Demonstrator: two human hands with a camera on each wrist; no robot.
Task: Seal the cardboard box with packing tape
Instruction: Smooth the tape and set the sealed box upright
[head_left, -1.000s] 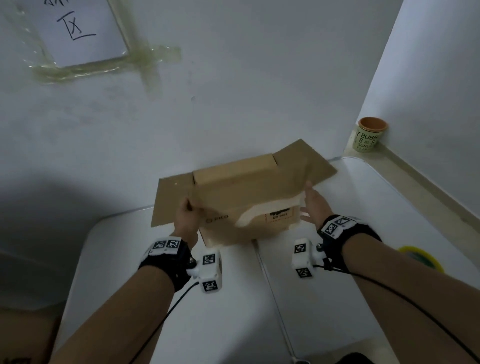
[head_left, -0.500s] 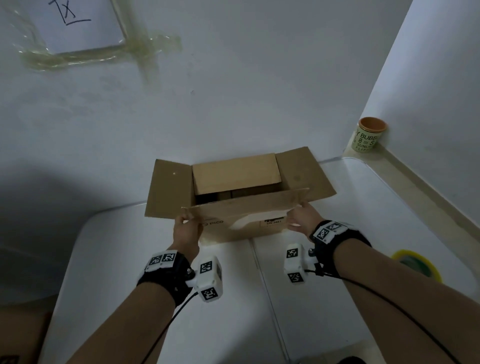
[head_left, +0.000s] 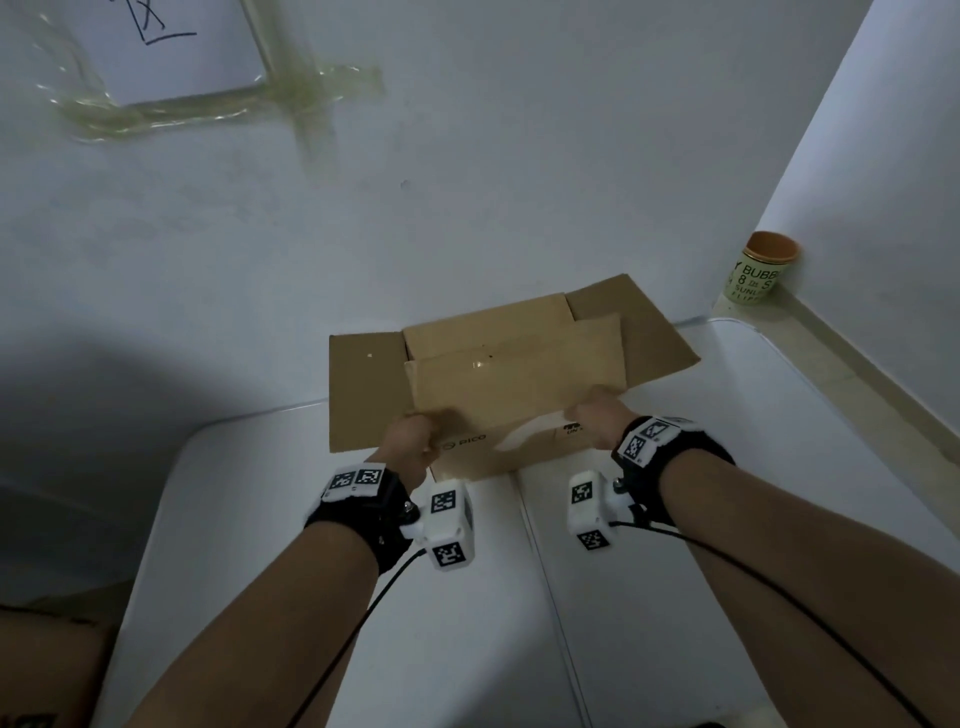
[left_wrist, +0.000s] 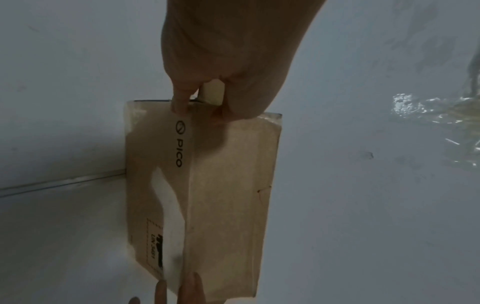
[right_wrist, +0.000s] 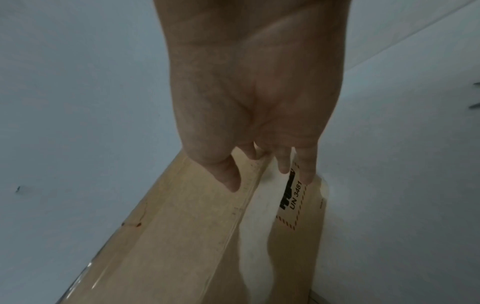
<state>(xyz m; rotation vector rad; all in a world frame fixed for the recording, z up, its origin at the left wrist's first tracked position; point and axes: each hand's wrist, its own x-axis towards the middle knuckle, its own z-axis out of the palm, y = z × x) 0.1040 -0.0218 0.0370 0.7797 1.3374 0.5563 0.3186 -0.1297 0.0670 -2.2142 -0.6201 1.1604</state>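
**Both hands on the near flap of the box**

We see the left hand (head_left: 413, 441) at the near left corner of the cardboard box (head_left: 498, 395), its grip closed on the corner: in the left wrist view the thumb lies on the near flap (head_left: 514, 384) and a finger (left_wrist: 179, 100) curls over the printed front face. The right hand (head_left: 597, 423) holds the near right corner the same way; in the right wrist view its thumb (right_wrist: 228, 176) rests on the flap and its fingertips reach down onto the front face beside the label (right_wrist: 292, 201). Both grips are pinched on cardboard, not spread.

The box sits on the white bench (head_left: 322, 571), at its far edge and close to the wall (head_left: 467, 182). Its long axis runs left to right across our view, slightly turned, the front face towards us. The near flap lies folded over the opening, meeting the far flap (head_left: 488, 327). The left side flap (head_left: 363, 389) and right side flap (head_left: 649, 332) stand spread outward.

A paper cup (head_left: 756, 273) stands in the corner to the right, well apart from the box.
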